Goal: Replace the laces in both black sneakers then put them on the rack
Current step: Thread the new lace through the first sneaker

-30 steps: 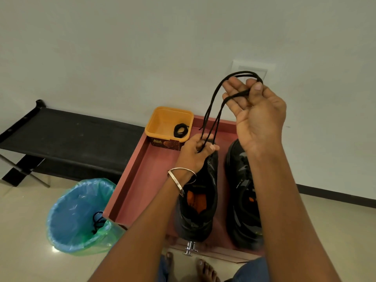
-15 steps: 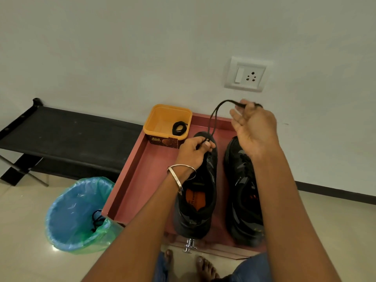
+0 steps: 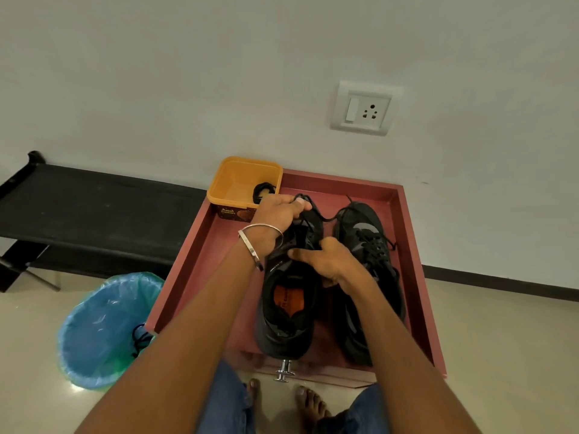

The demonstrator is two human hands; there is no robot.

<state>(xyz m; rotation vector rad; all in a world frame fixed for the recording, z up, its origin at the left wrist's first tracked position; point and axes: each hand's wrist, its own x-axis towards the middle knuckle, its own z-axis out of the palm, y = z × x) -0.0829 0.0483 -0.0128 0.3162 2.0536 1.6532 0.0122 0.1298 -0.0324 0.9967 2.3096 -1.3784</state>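
Right hand [image 3: 329, 261] dropped from raised pull, now gripping left sneaker [image 3: 289, 296]; left hand [image 3: 279, 214] pinches lace [image 3: 316, 214] just beyond: threading continues.

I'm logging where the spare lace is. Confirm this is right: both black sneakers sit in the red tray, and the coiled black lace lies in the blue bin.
One detail is wrong. The head view shows the coiled black lace in the orange tub at the tray's far left corner, not in the blue bin. Both black sneakers do sit in the red tray.
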